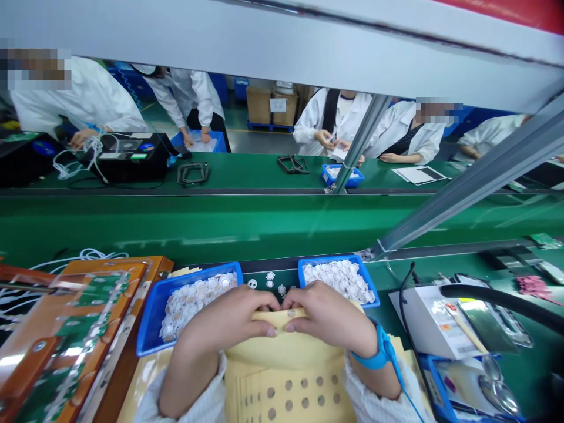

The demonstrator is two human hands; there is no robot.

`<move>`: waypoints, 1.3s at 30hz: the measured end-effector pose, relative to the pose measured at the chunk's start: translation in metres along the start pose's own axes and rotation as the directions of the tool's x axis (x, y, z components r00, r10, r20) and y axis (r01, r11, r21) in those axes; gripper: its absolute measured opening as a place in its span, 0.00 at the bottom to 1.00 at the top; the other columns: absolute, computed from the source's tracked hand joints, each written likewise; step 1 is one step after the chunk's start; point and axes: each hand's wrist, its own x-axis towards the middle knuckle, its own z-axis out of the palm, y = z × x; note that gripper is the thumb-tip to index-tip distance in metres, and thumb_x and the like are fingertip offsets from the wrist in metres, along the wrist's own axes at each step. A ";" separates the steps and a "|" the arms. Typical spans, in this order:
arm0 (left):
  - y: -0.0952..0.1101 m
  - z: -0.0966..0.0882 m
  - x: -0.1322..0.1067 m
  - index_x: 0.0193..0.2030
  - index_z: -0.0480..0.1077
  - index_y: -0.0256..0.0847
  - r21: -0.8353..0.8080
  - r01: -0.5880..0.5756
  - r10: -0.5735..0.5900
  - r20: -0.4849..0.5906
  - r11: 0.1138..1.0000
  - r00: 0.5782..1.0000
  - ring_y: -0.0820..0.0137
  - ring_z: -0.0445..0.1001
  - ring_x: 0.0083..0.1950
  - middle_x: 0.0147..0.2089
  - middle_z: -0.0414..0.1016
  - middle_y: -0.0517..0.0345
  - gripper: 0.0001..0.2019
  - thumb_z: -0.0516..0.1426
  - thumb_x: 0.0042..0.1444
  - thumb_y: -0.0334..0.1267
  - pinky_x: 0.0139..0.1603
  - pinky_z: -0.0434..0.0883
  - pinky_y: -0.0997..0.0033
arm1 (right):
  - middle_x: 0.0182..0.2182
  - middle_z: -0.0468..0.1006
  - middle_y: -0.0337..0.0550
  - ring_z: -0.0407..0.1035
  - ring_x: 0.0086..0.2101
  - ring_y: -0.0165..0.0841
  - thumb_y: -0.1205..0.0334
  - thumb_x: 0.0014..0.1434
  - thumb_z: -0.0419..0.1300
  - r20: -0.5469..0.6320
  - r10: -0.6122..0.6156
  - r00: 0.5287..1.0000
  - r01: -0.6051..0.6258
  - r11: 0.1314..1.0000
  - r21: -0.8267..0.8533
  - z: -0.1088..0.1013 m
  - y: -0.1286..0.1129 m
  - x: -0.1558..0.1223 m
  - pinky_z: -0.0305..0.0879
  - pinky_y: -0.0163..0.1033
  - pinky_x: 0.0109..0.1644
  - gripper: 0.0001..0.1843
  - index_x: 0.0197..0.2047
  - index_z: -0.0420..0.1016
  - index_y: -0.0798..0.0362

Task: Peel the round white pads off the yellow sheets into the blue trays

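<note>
Two hands, one yellow sheet [286, 352]: the left hand [229, 320] and right hand [328, 314] each have their grip pinched shut on its top edge, fingertips nearly meeting; the sheet lies on the bench [540, 358] right in front of the person. Two blue trays of white discs sit just behind, the left tray [152, 305] and the right tray [335, 259]; roughly five loose discs [269, 276] lie between them. One orange fixture [66, 329] crowds the left side; one blue wrist strap [374, 355] is on the right wrist; the knuckles hide part of the sheet's upper edge.
</note>
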 end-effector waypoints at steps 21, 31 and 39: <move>0.002 0.003 -0.001 0.44 0.82 0.46 0.043 0.042 -0.044 0.047 0.998 0.998 0.66 0.77 0.38 0.36 0.83 0.61 0.10 0.58 0.66 0.41 0.36 0.59 0.68 | 0.39 0.87 0.41 0.81 0.40 0.40 0.54 0.69 0.68 0.073 -0.050 0.996 0.056 0.995 -0.081 -0.002 -0.004 -0.001 0.58 0.40 0.38 0.08 0.45 0.85 0.49; 0.005 0.002 -0.010 0.55 0.80 0.48 0.116 0.098 -0.092 -0.053 0.988 0.994 0.53 0.80 0.54 0.54 0.85 0.57 0.15 0.64 0.64 0.46 0.52 0.66 0.62 | 0.41 0.86 0.41 0.79 0.43 0.42 0.60 0.67 0.70 -0.033 0.023 0.999 -0.024 1.000 -0.017 -0.008 0.000 -0.011 0.63 0.42 0.43 0.05 0.46 0.82 0.48; 0.014 0.006 -0.009 0.40 0.80 0.45 0.238 0.058 -0.039 -0.083 0.970 0.996 0.60 0.79 0.43 0.40 0.83 0.58 0.08 0.60 0.70 0.40 0.40 0.62 0.64 | 0.47 0.84 0.45 0.78 0.48 0.47 0.60 0.64 0.72 -0.068 0.020 0.998 -0.022 0.999 -0.029 -0.008 -0.007 -0.012 0.69 0.48 0.50 0.13 0.52 0.81 0.49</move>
